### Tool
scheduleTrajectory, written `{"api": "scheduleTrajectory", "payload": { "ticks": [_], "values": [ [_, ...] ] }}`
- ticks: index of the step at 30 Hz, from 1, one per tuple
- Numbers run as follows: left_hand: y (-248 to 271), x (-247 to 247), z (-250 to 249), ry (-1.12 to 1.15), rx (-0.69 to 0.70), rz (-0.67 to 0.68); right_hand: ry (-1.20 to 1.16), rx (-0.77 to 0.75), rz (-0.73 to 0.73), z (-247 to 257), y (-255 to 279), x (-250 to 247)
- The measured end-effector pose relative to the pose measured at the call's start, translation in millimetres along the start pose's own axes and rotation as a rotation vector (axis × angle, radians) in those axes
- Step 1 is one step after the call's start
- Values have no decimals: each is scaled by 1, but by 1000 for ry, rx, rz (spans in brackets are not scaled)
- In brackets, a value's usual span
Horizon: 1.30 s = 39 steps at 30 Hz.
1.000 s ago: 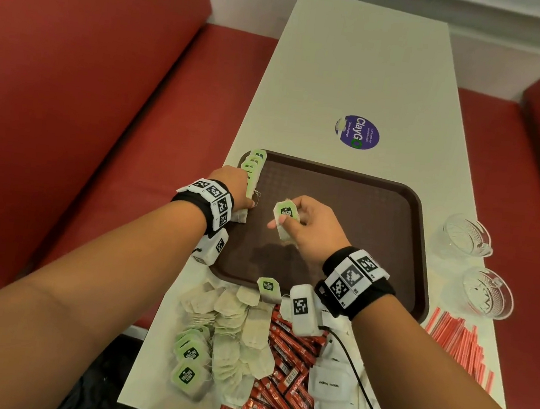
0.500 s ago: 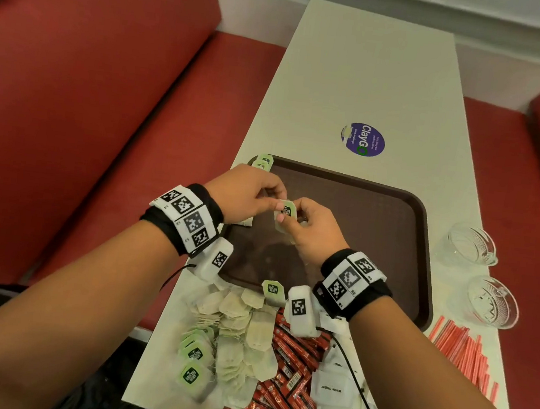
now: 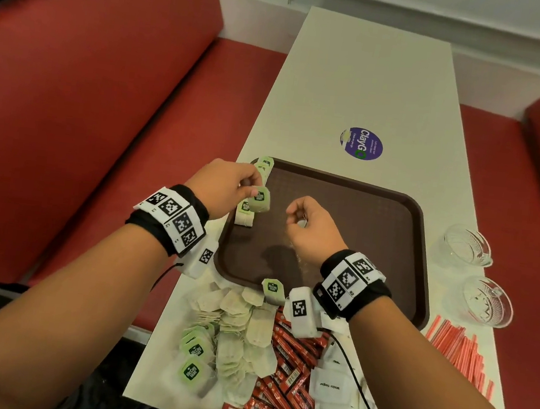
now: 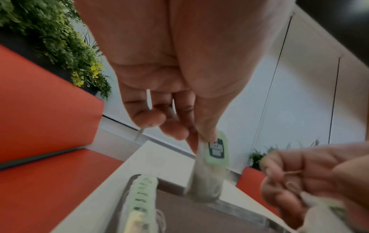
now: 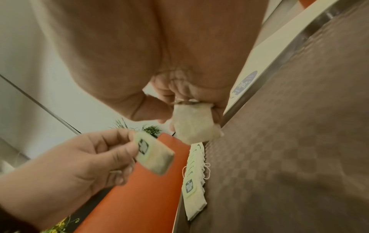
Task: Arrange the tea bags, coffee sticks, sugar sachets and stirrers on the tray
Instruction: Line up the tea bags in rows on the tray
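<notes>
My left hand (image 3: 251, 187) pinches a tea bag (image 3: 259, 200) by its green tag just above the left side of the brown tray (image 3: 378, 216). The left wrist view shows that tea bag (image 4: 216, 149) hanging from thumb and finger. My right hand (image 3: 294, 212) hovers over the middle of the tray, fingers curled round a second, white tea bag (image 5: 196, 126) and its string. A row of tea bags (image 3: 263, 166) with green tags lies overlapped along the tray's left edge and also shows in the right wrist view (image 5: 194, 178).
On the white table near me lie loose tea bags (image 3: 237, 331), red coffee sticks (image 3: 290, 371), white sugar sachets (image 3: 332, 388) and red stirrers (image 3: 460, 353). Two glass cups (image 3: 466, 243) stand right of the tray. A purple sticker (image 3: 361, 144) lies beyond it. Red benches flank the table.
The left hand left the row and met the right hand over the tray. The hands have now parted: the green-tagged tea bag is in the left hand, while the right keeps another bag.
</notes>
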<state>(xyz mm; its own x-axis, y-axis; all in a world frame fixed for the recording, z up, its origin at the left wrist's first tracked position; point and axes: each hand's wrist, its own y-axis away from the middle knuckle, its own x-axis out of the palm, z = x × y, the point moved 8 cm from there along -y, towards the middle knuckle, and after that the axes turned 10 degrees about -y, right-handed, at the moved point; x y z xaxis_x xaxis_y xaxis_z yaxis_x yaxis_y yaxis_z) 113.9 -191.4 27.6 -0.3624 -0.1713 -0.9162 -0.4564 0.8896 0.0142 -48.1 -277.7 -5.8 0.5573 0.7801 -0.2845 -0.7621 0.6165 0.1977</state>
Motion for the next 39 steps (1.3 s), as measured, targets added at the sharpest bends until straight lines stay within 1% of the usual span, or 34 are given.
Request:
{"api": "scheduleTrajectory", "payload": {
  "ticks": [4,6,8,11,13,16,19,23,27,28,30,32,34,36,39],
  "values": [
    [-2,35,22,-181,-56,264,46,12,35,-2,2,-3],
    [-3,51,28,-232,-70,337,31,23,54,-3,2,-3],
    [-6,60,32,-232,-96,325,19,38,63,-4,3,-2],
    [-14,63,37,-221,-148,274,77,37,99,-5,3,-2],
    [-21,66,41,-240,-180,275,105,29,116,-5,3,-2],
    [-29,66,41,-322,-202,274,144,11,115,-6,3,-4],
    [-33,67,35,-356,-230,225,143,-18,82,-4,1,-10],
    [-35,83,28,-444,-222,283,75,-24,28,-5,-2,-14],
    [-35,84,29,-442,-230,325,54,-26,7,-6,-5,-15],
    [-35,82,28,-436,-221,326,37,-21,4,-7,-6,-16],
    [-33,73,21,-370,-195,281,-3,-14,2,-8,-6,-15],
    [-30,59,9,-169,-138,182,-16,-20,-1,-7,-6,-14],
    [-20,41,-12,55,-31,98,-20,-14,-2,-7,-6,-13],
    [-7,30,-31,177,57,108,-11,-19,-6,-5,-6,-12],
    [6,29,-43,131,141,164,-55,-40,-5,1,-5,-9]
  ]
}}
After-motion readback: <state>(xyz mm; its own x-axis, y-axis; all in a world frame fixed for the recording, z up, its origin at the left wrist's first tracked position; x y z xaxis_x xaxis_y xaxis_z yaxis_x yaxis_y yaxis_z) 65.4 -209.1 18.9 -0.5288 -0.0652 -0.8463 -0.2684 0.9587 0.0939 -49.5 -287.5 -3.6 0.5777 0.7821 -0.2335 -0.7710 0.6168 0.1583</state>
